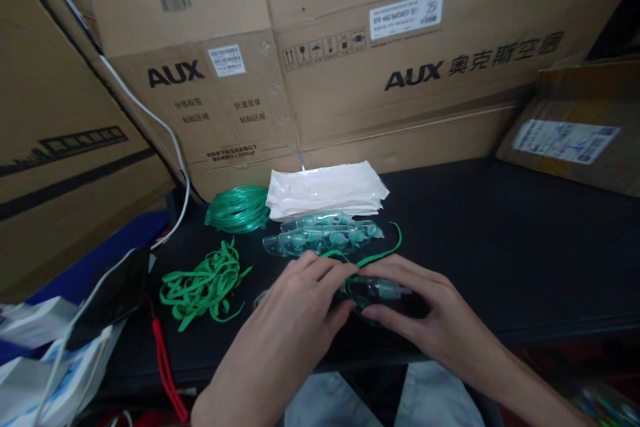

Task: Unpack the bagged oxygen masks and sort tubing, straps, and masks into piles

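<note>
Near the table's front edge, a clear oxygen mask [377,288] is held between both my hands. My left hand [305,307] is closed on its left side, thumb and fingers pinching near the rim. On the other side my right hand [425,297] grips it, fingertips above and thumb below. A green elastic strap [383,255] runs up from the fingers and curls to the right. Just beyond my hands lies a row of clear masks with green fittings [325,237]. What the fingertips pinch exactly is partly hidden.
Behind the masks lie stacked white packets [325,192] and a coil of green tubing [237,209]. Loose green straps [203,287] are heaped at left. Cardboard boxes [340,100] wall the back of the black table [500,247]. A white cable [150,110] hangs at left above a red cord [167,370].
</note>
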`<state>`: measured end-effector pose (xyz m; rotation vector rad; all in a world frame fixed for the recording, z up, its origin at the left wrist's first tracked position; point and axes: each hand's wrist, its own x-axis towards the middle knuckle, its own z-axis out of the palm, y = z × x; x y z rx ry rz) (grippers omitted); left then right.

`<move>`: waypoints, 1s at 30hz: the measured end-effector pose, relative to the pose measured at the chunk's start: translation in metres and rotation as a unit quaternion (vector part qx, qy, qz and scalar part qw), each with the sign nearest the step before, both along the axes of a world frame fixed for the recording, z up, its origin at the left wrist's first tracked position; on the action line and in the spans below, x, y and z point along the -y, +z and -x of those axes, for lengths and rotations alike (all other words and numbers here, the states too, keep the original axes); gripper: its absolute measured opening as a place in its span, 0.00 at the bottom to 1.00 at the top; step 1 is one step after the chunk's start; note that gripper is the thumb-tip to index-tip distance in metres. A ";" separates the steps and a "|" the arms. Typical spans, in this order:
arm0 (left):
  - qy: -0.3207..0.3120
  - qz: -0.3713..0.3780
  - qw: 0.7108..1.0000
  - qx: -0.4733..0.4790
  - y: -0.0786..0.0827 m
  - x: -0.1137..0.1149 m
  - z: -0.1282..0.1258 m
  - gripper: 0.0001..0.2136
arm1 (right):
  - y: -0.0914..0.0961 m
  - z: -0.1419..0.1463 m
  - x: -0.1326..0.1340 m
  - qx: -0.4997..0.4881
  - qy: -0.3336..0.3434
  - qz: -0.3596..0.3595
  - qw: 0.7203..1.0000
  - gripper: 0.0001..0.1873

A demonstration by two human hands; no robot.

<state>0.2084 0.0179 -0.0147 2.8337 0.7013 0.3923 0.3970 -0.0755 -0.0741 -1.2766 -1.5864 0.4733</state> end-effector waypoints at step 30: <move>-0.049 0.178 0.975 0.127 0.004 -0.020 0.001 0.14 | 0.009 0.000 0.002 -0.040 -0.048 0.069 0.996 0.11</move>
